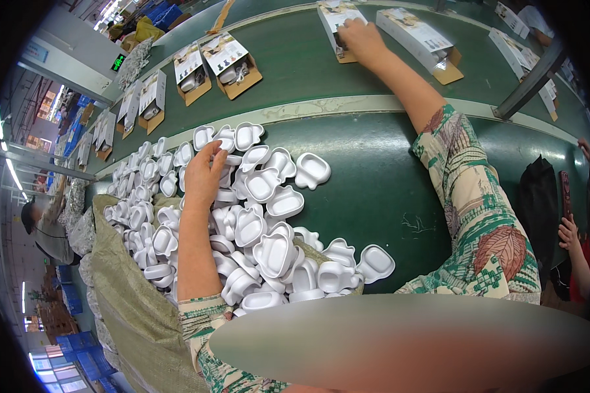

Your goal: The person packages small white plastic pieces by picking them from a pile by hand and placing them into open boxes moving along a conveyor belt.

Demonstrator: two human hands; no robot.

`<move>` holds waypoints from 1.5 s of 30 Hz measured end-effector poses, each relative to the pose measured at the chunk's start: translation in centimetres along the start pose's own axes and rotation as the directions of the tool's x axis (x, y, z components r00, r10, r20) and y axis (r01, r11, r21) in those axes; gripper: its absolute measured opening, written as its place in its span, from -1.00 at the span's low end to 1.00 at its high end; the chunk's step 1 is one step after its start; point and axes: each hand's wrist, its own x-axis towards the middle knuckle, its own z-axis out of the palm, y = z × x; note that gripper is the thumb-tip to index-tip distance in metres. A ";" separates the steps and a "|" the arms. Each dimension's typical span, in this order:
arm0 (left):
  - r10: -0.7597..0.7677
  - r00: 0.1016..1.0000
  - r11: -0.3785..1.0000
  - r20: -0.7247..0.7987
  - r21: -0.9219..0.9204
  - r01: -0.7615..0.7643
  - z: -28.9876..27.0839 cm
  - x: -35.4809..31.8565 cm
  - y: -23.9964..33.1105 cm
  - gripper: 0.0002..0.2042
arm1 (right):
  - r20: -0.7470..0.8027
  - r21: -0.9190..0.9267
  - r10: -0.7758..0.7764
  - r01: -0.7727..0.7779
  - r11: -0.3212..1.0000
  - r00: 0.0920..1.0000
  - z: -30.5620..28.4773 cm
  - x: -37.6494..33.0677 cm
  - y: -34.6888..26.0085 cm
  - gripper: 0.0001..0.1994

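Observation:
Many white plastic dish-shaped parts (pixel 262 185), each with a rounded hollow and a small tab, lie heaped on the green bench before me. My left hand (pixel 204 171) is bent over the far side of the heap, its fingertips closed on one white part (pixel 223 139). Farther off to the right, my right hand (pixel 362 40) reaches over the conveyor to a printed white carton (pixel 337 14) with a brown open end. Its fingers are curled at the carton's side; whatever they hold is hidden.
A green conveyor belt (pixel 275 62) carries more open cartons (pixel 226 56). A pale rail (pixel 347 105) divides it from my bench. An olive woven sack (pixel 121 288) lies under the heap. A metal post (pixel 531 78) stands right. Another person's hand (pixel 568 231) shows at far right.

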 end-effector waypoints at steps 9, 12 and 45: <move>0.071 0.994 0.997 -0.083 -0.024 -0.074 2.7 4.7 -0.8 -0.66 | -0.247 0.544 -0.071 0.199 0.815 0.966 -2.2 -3.2 -3.5 -0.88; 0.156 0.986 0.984 -0.058 0.093 -0.150 4.2 6.9 0.6 -0.68 | -0.244 0.798 -0.400 0.417 0.435 0.884 -9.2 -9.1 -10.4 -0.71; 0.334 0.941 0.895 0.055 0.296 -0.334 2.0 -3.7 3.7 -0.59 | 0.031 0.454 -0.273 0.230 0.861 0.961 -3.9 -7.2 -6.3 -0.81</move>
